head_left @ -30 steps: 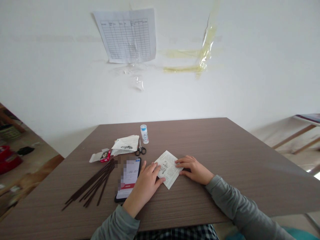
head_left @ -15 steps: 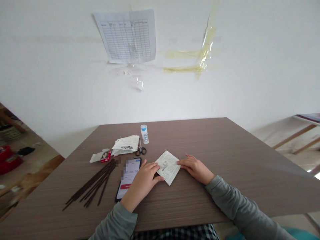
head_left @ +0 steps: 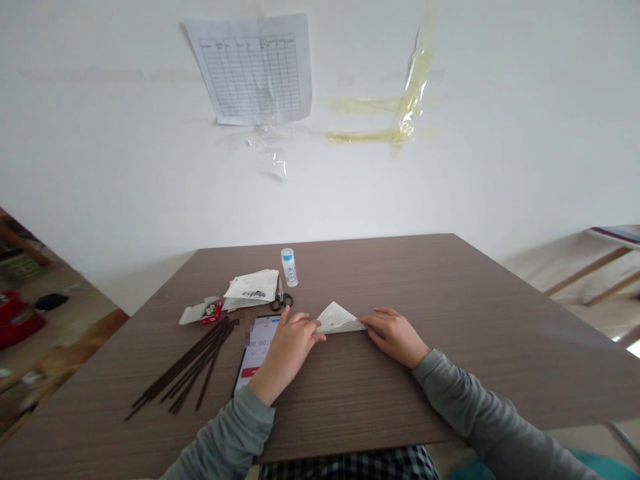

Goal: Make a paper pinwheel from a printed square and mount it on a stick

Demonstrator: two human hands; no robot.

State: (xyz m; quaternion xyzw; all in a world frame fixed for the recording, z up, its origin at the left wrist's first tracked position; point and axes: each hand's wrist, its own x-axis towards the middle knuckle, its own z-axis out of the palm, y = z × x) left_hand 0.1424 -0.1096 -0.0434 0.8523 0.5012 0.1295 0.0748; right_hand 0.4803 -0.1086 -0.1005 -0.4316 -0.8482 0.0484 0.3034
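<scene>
Counting hands, what's there?
Two: left hand point(head_left: 291, 345) and right hand point(head_left: 395, 337), each pinching one corner of one paper point(head_left: 336, 320), between them on the table point(head_left: 450, 300).
Nearby?
One phone point(head_left: 258, 345), one pair of scissors point(head_left: 282, 301).

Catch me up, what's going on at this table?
A person holds a small printed paper at its side corners, left hand at one and right hand at the other. It shows as a triangle with its tip pointing away from the person. The left hand and forearm partly hide a phone. Dark sticks lie to the left; scissors, a paper stack and a small bottle sit farther back.
</scene>
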